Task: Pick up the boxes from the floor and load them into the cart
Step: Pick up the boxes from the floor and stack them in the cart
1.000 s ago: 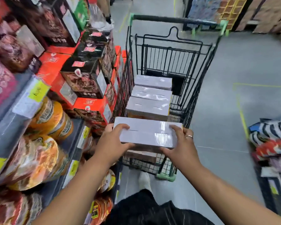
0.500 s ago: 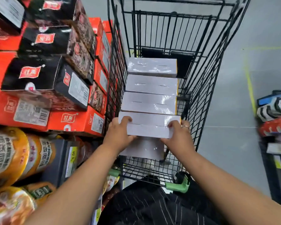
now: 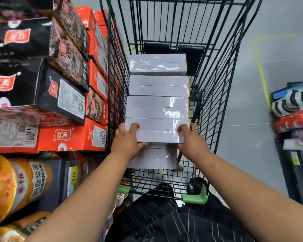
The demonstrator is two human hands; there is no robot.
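Note:
A white shrink-wrapped box [image 3: 158, 131] lies inside the black wire cart [image 3: 215, 95], nearest me in a row of white boxes. My left hand [image 3: 128, 140] grips its left end, thumb on top. My right hand [image 3: 191, 138], with a ring, grips its right end. Three more white boxes [image 3: 157, 86] lie side by side beyond it toward the cart's far end. Another white box [image 3: 154, 158] sits lower, under the held one.
Shelves on the left hold red and black cartons [image 3: 47, 95] and orange noodle tubs [image 3: 16, 186], close against the cart's left side. The grey floor [image 3: 248, 137] with a yellow line lies to the right. More packaged goods [image 3: 294, 110] stand at the far right.
Both hands have carried the white box forward and down into the cart, bringing it against the row of boxes. The camera has leaned over the cart.

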